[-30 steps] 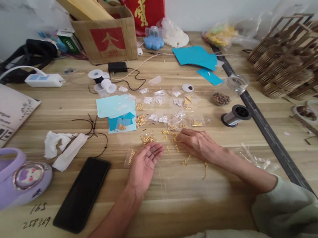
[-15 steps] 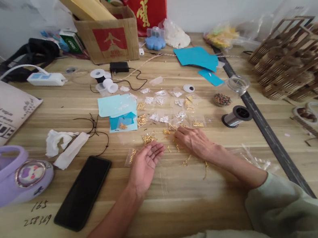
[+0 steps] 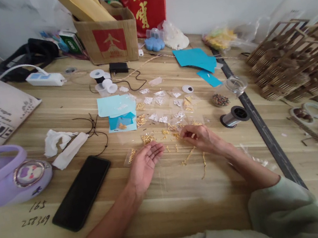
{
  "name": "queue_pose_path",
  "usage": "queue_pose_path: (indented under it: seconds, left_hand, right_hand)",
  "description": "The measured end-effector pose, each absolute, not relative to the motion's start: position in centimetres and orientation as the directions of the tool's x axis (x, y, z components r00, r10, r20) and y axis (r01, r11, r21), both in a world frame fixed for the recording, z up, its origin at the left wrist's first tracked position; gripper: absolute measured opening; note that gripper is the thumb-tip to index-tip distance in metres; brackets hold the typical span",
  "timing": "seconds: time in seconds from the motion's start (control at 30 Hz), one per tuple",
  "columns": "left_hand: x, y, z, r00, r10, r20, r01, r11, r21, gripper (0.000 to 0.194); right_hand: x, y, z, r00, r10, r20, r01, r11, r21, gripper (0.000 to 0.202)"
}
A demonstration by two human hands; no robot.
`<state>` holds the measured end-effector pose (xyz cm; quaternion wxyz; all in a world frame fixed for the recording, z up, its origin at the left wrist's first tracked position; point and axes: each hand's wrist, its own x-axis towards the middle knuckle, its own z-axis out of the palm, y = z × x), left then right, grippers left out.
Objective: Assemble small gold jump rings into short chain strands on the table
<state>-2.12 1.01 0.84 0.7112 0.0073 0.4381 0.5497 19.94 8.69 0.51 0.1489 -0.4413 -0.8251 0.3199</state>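
Note:
My left hand (image 3: 145,165) lies palm up on the table with its fingers apart and nothing visible in it. Just beyond its fingers is a pile of gold beads (image 3: 147,138), and a small bag of gold pieces (image 3: 132,155) is at its left. My right hand (image 3: 202,139) is pinched above the wood beside small gold pieces (image 3: 176,135); what its fingertips hold, if anything, is too small to make out. Two short gold chains (image 3: 188,157) lie below it. Farther back rest small clear bags of silver pieces (image 3: 160,100).
A black phone (image 3: 82,193) and a purple object (image 3: 11,173) are at the left. A wire spool (image 3: 234,116) and a jar of beads (image 3: 221,100) stand right. Behind are blue cards (image 3: 116,104) and a cardboard box (image 3: 109,39). Wooden racks (image 3: 296,62) fill the far right.
My right hand has shifted right and lifted off the small gold pieces, its fingers now drawn together. The left hand has stayed in place.

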Motion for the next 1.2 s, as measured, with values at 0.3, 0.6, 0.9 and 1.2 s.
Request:
queue_pose_path:
  seconds: [0.3,0.6,0.9,1.2]
  left_hand:
    - [-2.1,1.1,0.8,-0.007,0.791,-0.612,-0.772,0.385,0.506,0.023]
    - [-2.4,1.1,0.8,-0.015,0.812,-0.583,-0.770,0.362,0.525,0.020]
    - [-2.5,1.2,0.7,-0.012,0.800,-0.600,-0.781,0.367,0.506,0.023]
    - [-2.5,1.2,0.8,-0.026,0.806,-0.592,-0.786,0.350,0.510,0.020]
  right_hand:
    - [18.3,8.4,0.8,-0.623,0.780,0.059,0.577,0.509,-0.638,0.014]
    - [15.1,8.7,1.9,-0.678,0.735,-0.011,0.599,0.543,-0.589,0.018]
    - [14.4,9.2,1.0,-0.685,0.728,-0.010,0.615,0.571,-0.544,0.017]
    - [14.6,9.1,0.9,-0.671,0.741,-0.009,0.630,0.563,-0.535,0.017]
